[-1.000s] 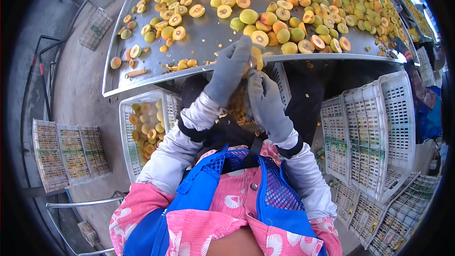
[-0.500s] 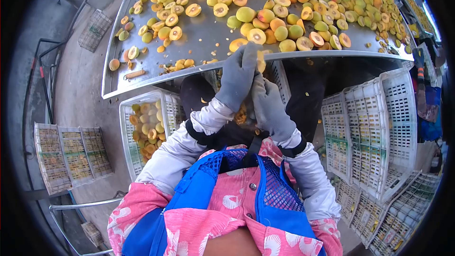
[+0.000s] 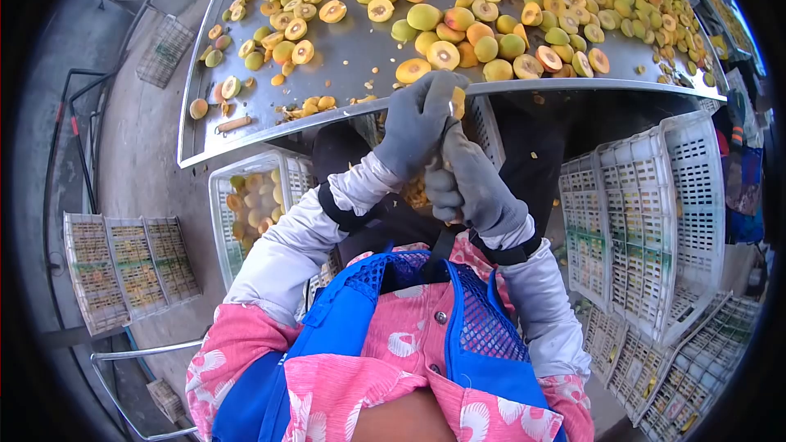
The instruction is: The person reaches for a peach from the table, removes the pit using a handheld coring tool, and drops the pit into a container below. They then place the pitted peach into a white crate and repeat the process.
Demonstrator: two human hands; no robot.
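Note:
Both my hands, in grey gloves, meet just in front of the table's near edge. My left hand (image 3: 416,121) is closed around a yellow peach piece (image 3: 458,103), which shows at its fingertips. Pressed close below it, my right hand (image 3: 475,173) is closed with its fingers curled; whatever it grips is hidden by the glove. Beyond the hands, halved and whole peaches (image 3: 443,55) cover much of the metal table (image 3: 344,74), many halves showing the stone. A small wooden-handled tool (image 3: 234,124) lies near the table's left corner.
A white crate (image 3: 223,221) holding peach halves stands at my left, below the table. Large white crates (image 3: 630,213) are stacked at my right. Another crate (image 3: 127,266) sits on the floor far left, near a metal rail (image 3: 155,354). Peach scraps (image 3: 309,106) lie along the table edge.
My right hand has turned and drawn slightly down, so its curled fingers now show. My left hand stays nearly in place with the peach piece. The view has shifted slightly.

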